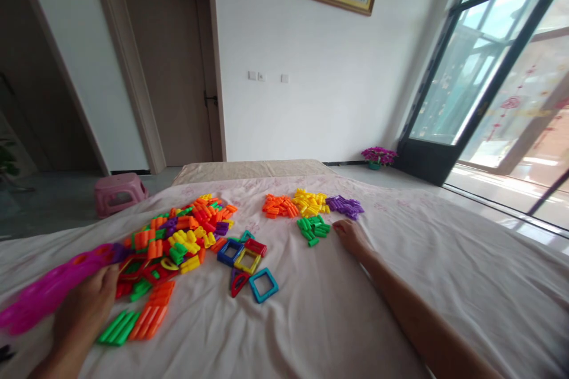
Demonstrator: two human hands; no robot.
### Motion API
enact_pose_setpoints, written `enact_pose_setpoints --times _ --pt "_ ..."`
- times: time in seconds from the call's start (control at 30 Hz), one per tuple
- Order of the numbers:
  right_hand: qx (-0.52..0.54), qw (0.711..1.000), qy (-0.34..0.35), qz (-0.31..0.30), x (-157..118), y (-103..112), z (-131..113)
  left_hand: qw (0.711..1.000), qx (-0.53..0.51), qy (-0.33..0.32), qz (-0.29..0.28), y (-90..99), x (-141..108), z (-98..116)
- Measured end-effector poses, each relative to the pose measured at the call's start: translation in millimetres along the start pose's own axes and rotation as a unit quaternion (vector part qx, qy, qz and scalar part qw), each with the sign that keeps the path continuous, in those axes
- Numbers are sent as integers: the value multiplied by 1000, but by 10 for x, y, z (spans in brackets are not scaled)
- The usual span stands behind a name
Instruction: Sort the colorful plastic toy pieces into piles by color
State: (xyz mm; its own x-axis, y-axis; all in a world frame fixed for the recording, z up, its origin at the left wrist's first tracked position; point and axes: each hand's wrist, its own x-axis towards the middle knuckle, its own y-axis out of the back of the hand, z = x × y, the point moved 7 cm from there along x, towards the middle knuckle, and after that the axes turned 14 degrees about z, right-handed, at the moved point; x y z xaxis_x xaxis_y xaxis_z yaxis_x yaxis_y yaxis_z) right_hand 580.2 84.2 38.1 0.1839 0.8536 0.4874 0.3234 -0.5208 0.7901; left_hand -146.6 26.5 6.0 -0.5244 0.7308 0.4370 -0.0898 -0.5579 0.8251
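My left hand (86, 305) is at the left, beside a long magenta plastic piece (57, 284) and the near edge of a mixed heap of coloured plastic tubes (186, 231). Its fingers are curled together; what they hold, if anything, is hidden. Close by lie joined green tubes (119, 328) and orange tubes (153, 311). My right hand (349, 237) reaches over the cloth to the right edge of a small green pile (313, 229). Those fingers are closed and point down, their contents not visible. Behind are an orange pile (280, 206), a yellow pile (310, 202) and a purple pile (345, 207).
Square and curved frame tiles, among them a light-blue square (264, 296) and a red curved tile (240, 284), lie mid-table. A wrinkled pale cloth (329, 314) covers the surface. A pink stool (120, 194) stands on the floor beyond the left side.
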Motion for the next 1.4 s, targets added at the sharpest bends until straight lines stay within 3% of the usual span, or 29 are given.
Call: enact_pose_setpoints --times 0.13,0.2,0.3,0.43,0.5,0.57,0.67,0.87,1.0,1.1,1.23,1.4 --pt "-53 996 2 77 19 105 -87 999 -32 -6 -24 202 -110 220" --pt "-44 990 24 130 35 173 -338 999 -40 1 -20 261 -129 265" --pt "55 984 112 125 -62 144 -1107 999 -43 9 -14 296 -136 280" --pt "203 947 249 -8 -461 -116 -2458 999 -53 -2 -13 305 -135 297" --pt "229 930 283 -57 -628 -282 -3010 999 -52 -6 -9 312 -133 300" --pt "231 928 283 -76 -658 -459 -3397 999 -50 -6 -7 313 -131 296" --pt "178 954 226 -81 -465 -760 -3667 999 -53 -3 -12 302 -129 291" --pt "78 976 174 -101 -131 -1201 -3760 999 -54 -5 -7 311 -137 298" --pt "87 978 155 -105 -132 -1284 -3696 999 -41 -12 4 339 -137 315" --pt "171 977 105 -76 -84 -1236 -3526 999 -39 -6 -8 332 -137 310" --pt "293 956 -13 -25 102 -1121 -2911 998 -50 3 -42 248 -127 253" --pt "274 952 -116 71 386 -677 -1648 998 -42 6 -51 51 -53 96"
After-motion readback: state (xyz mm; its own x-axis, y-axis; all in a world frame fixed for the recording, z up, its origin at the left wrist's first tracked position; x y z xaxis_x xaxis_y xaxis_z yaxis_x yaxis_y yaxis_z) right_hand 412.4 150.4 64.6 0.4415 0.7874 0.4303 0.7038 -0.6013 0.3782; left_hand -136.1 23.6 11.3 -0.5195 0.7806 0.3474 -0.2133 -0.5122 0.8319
